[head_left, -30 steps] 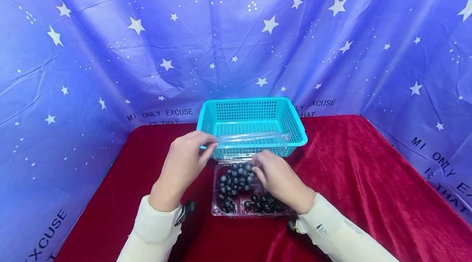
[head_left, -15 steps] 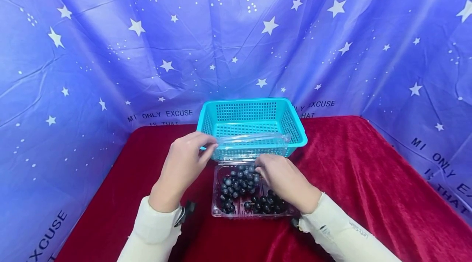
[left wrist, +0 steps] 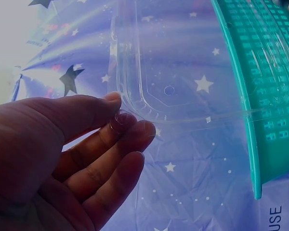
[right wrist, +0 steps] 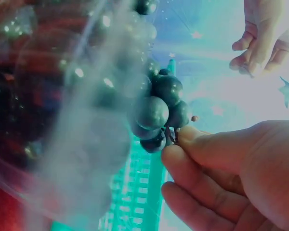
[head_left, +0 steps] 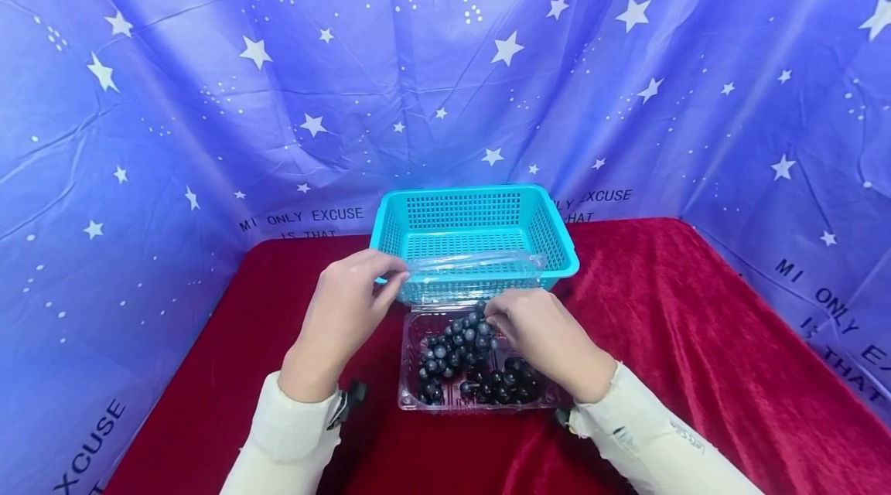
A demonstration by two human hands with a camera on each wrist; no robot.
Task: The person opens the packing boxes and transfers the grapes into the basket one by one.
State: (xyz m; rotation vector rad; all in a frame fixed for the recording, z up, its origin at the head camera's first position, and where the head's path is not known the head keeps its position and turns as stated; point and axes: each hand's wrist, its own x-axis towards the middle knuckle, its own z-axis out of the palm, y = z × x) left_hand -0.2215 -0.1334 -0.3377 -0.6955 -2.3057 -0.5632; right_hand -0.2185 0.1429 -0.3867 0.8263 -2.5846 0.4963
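A clear plastic clamshell box point(head_left: 411, 399) stands on the table with its lid point(head_left: 473, 267) raised at the back. My left hand point(head_left: 348, 305) pinches the lid's corner between thumb and fingertips, as the left wrist view shows. Inside the box lie dark grapes in bunches. One bunch point(head_left: 459, 340) reaches up at the back, and my right hand point(head_left: 546, 332) pinches its stem. In the right wrist view the grapes point(right wrist: 151, 113) hang beside the thumb and fingertips. A second bunch of grapes point(head_left: 504, 383) rests in the front right of the box.
Behind the box stands a turquoise plastic basket point(head_left: 567, 247), overlapped by the raised lid in the head view. Red velvet cloth point(head_left: 661, 309) covers the table. A blue-purple curtain with stars point(head_left: 445, 54) hangs around the back and sides.
My right hand has shifted slightly right, and the pinched bunch has moved with it, its grapes now lying more to the right. The left hand keeps its place at the lid.
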